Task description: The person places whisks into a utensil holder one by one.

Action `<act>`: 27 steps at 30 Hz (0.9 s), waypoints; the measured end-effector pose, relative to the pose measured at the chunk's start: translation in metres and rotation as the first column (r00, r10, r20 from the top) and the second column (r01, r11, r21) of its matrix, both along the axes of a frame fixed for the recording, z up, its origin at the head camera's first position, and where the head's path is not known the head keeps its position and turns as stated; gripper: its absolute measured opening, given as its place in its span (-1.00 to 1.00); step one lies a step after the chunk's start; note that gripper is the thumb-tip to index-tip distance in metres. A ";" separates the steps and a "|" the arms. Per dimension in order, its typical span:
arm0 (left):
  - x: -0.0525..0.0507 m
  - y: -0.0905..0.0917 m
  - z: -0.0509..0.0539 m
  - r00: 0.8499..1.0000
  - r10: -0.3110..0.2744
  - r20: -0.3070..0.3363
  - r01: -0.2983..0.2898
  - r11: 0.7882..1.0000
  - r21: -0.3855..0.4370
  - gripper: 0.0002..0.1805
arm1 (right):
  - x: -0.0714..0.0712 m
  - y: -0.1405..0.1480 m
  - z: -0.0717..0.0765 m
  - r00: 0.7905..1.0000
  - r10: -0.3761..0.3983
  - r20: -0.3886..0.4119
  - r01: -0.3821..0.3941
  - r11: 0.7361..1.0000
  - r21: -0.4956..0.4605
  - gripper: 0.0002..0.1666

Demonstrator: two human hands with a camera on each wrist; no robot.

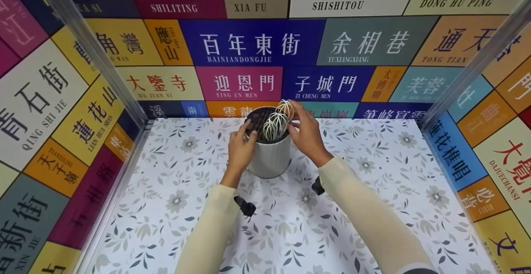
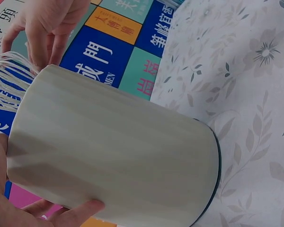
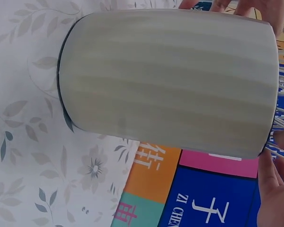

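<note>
A pale, cylindrical utensil holder [image 1: 269, 160] with a dark slotted top [image 1: 258, 118] stands upright on the table. Two white wire whisk heads show at its top: a nearer whisk [image 1: 274, 129] and a farther whisk [image 1: 285, 107], which partly overlap. My left hand [image 1: 240, 147] grips the holder's left side near the rim; in the left wrist view its fingers [image 2: 85, 212] lie against the wall. On the far right side, my right hand [image 1: 309, 135] pinches the farther whisk at its wires. The whisks' handles are hidden.
The table [image 1: 178, 232] has a white floral cover. Panels with printed place signs [image 1: 253, 42] rise behind it and at both sides, with clear corner posts [image 1: 99, 54]. A small black device [image 1: 244, 206] sits at the left wrist, another [image 1: 317, 186] at the right.
</note>
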State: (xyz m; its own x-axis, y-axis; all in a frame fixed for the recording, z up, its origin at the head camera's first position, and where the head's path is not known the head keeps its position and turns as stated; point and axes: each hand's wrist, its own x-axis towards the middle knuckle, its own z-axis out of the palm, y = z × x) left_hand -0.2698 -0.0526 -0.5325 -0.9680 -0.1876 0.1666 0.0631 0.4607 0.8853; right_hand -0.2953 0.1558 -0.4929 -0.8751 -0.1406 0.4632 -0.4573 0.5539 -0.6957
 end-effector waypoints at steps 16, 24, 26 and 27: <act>-0.001 -0.001 0.002 1.000 -0.011 0.009 0.011 1.000 -0.008 -0.45 | 0.002 -0.003 -0.004 1.000 -0.029 -0.001 0.029 1.000 -0.008 -0.35; 0.003 -0.005 0.002 0.999 -0.025 0.025 0.024 0.999 0.043 -0.37 | 0.013 0.019 0.002 0.998 -0.057 -0.026 0.056 0.998 -0.016 -0.36; 0.007 -0.007 0.003 0.999 -0.034 0.023 0.033 0.996 0.080 -0.33 | 0.015 0.029 0.003 0.997 -0.072 -0.021 0.071 0.997 -0.025 -0.38; 0.009 -0.009 0.003 0.999 -0.038 0.028 0.035 0.995 0.093 -0.32 | 0.016 0.033 0.004 0.997 -0.080 -0.013 0.079 0.996 -0.030 -0.38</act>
